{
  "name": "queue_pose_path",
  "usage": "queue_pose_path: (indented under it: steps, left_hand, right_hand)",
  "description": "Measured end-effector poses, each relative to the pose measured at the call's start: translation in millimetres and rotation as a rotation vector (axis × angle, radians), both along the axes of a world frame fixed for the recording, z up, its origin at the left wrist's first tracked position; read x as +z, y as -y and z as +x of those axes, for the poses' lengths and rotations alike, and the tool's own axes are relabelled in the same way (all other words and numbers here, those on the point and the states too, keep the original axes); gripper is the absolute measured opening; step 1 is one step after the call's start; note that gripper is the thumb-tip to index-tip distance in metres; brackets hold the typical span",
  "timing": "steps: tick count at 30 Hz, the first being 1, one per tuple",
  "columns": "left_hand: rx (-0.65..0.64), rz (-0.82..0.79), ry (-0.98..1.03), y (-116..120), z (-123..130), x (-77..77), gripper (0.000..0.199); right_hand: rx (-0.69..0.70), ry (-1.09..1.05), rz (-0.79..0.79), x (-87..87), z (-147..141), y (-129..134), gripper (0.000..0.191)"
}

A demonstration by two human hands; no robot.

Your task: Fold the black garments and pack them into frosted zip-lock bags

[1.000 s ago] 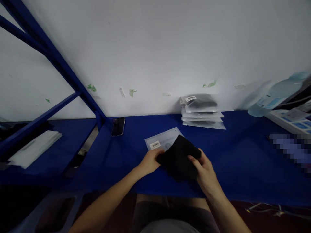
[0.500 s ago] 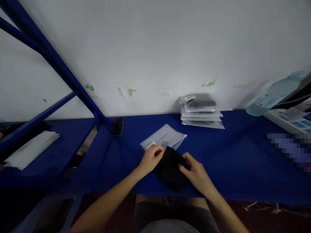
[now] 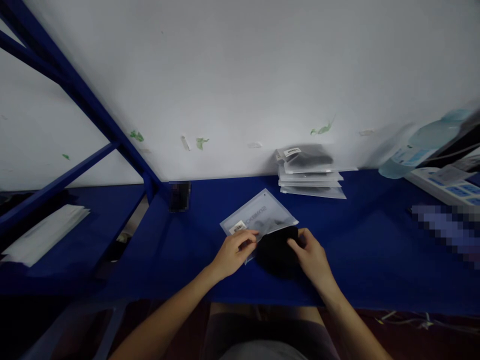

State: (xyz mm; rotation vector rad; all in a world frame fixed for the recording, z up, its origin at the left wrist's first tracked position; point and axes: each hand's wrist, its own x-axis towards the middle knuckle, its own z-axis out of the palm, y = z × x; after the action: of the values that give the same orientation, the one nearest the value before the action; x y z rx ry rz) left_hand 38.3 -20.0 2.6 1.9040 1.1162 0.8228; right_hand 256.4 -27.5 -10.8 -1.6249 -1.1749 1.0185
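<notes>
Black folded cloth point(image 3: 277, 247) lies on the blue table point(image 3: 375, 250), near its front edge, directly ahead of the person. Its far edge sits at the mouth of a frosted plastic bag point(image 3: 258, 216); whether any of it is already inside cannot be told. The bag lies flat, tilted, with a white barcode label point(image 3: 237, 228) at its near-left corner and faint print across its face.

Left hand point(image 3: 234, 252): fingers curled, thumb and forefinger pinching the near edge of the bag just beside the label. Right hand point(image 3: 313, 255): fingers bent and close together, fingertips gripping the right side of the cloth.

Behind the bag, against the white wall point(image 3: 240, 75), a stack of filled bags point(image 3: 309, 172), the top one showing dark contents and a label. Left of that, near the wall, a small dark flat object point(image 3: 179, 196), blurred. A blue frame post point(image 3: 93, 107) rises slantwise at left; beyond it a pile of white sheets point(image 3: 45, 232) on a lower blue surface. Far right: a pale blue bottle point(image 3: 420, 145) lying on its side, and white boxes with blue print point(image 3: 446, 185).
</notes>
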Motion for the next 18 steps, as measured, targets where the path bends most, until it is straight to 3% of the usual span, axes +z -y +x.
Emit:
queue_pose_path:
  steps: [3,7,11,18]
  left_hand:
    - [0.009,-0.074,0.059,-0.5,0.5,0.9,0.012]
    - [0.036,-0.209,0.182,-3.5,-1.7,-4.0,0.014]
    - [0.078,-0.314,0.312,-7.1,-4.6,-11.4,0.02]
    - [0.099,-0.284,0.297,-6.4,-1.7,-12.9,0.023]
  right_hand:
    - [0.088,0.137,0.069,1.0,-2.9,-2.9,0.017]
    - [0.072,-0.018,0.008,-1.3,-6.5,-9.4,0.019]
    - [0.041,-0.132,-0.039,0.0,-3.6,-4.3,0.037]
    - [0.296,0.013,-0.225,10.4,5.2,16.3,0.045]
